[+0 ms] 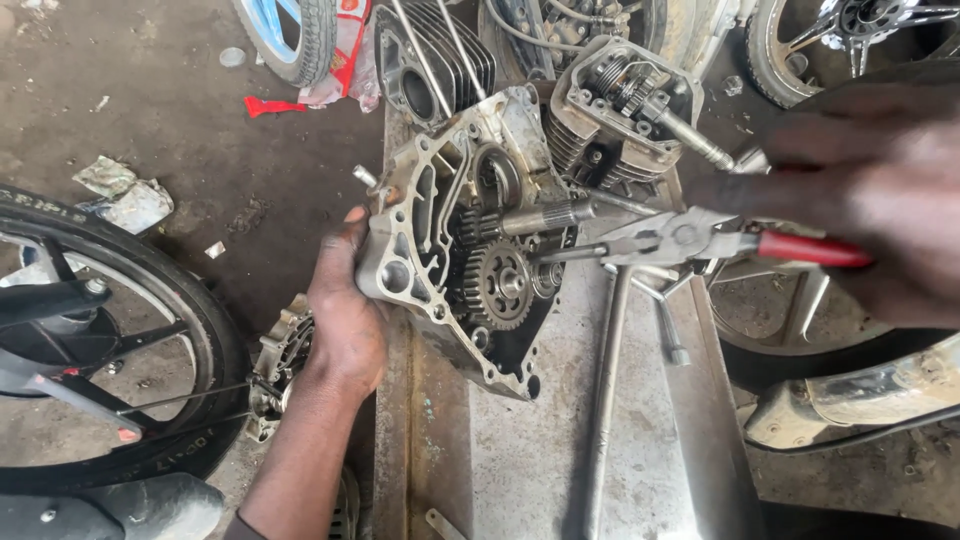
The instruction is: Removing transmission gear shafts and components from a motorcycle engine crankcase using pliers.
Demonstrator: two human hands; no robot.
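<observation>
An aluminium engine crankcase half lies open on a metal bench, its steel gears and a splined shaft exposed. My left hand grips the case's left edge. My right hand, close to the camera and blurred, holds red-handled long-nose pliers. The plier tips reach left to a small shaft beside the large gear.
A finned cylinder and a cylinder head stand behind the case. A long steel wrench lies on the bench. Motorcycle wheels sit at the left, top and right. Another engine part rests on the dirt floor.
</observation>
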